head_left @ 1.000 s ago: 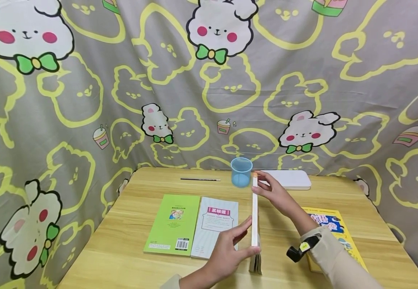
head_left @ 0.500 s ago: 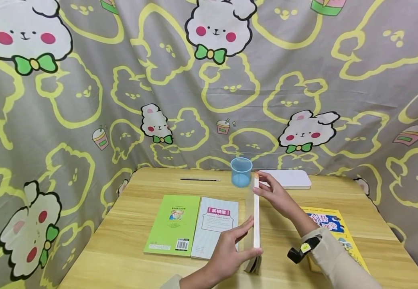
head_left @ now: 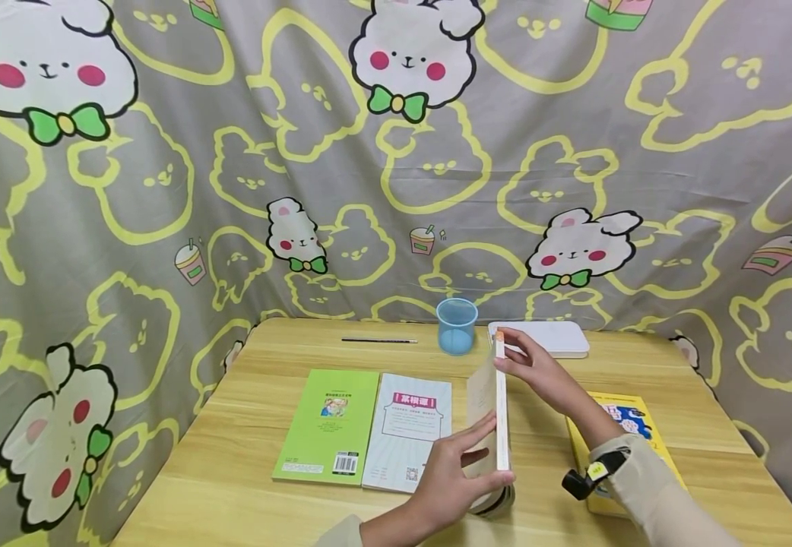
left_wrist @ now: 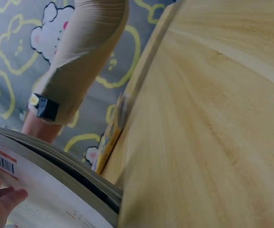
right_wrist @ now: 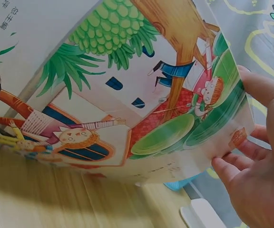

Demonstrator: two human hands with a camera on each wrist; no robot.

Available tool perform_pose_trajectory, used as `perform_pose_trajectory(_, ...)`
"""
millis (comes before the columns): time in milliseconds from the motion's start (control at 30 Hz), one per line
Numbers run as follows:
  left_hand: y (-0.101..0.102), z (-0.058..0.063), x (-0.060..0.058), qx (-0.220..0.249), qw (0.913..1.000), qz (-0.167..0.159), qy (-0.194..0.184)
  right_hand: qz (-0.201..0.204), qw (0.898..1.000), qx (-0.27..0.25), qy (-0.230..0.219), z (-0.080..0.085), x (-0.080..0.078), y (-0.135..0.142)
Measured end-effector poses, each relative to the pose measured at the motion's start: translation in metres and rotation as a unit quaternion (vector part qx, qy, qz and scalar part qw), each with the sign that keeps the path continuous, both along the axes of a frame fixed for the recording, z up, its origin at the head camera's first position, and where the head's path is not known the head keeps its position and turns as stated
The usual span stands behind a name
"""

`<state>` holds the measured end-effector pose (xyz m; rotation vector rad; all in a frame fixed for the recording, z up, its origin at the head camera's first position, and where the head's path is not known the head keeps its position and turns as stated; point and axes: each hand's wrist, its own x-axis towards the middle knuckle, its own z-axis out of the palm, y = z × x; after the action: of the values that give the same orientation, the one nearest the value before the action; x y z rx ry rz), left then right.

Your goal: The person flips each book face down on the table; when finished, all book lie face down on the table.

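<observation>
A picture book (head_left: 502, 425) stands on edge over the table, white spine up, its pale left cover showing. My left hand (head_left: 449, 472) grips its near end, thumb by the spine and fingers against that cover. At the far top corner, my right hand (head_left: 536, 370) pinches the book. The left wrist view shows a barcode on the cover (left_wrist: 37, 183), with loose page edges below. In the right wrist view, the other cover (right_wrist: 141, 90) carries drawn children, a green fruit and leaves.
A green book (head_left: 327, 425) and a pale blue book (head_left: 413, 418) lie side by side at left. A yellow book (head_left: 649, 441) lies under my right forearm. Behind are a pencil (head_left: 378, 340), a blue cup (head_left: 456, 327) and a white case (head_left: 553, 338) near the patterned curtain (head_left: 341, 175).
Both hands have shifted slightly right with the book. It has tilted, so its left cover, at first out of sight, now faces the head camera.
</observation>
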<state>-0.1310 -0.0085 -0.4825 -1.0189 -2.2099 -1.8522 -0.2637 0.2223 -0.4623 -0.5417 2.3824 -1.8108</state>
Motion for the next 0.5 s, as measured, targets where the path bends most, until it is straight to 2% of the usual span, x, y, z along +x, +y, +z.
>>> perform_pose_trajectory(267, 0.011, -0.005, -0.002, 0.025, 0.9989, -0.028, -0.026, -0.014, 0.998, 0.057, -0.005, 0.000, 0.005, 0.016)
perform_pose_trajectory(367, 0.016, -0.007, -0.003, 0.004, 0.9997, -0.020, -0.016, -0.013, 0.998, 0.065, -0.010, -0.001, 0.006, 0.022)
perform_pose_trajectory(500, 0.022, -0.012, -0.004, -0.048, 0.9987, 0.011, 0.016, -0.007, 0.997, 0.075, -0.007, -0.005, 0.007, 0.031)
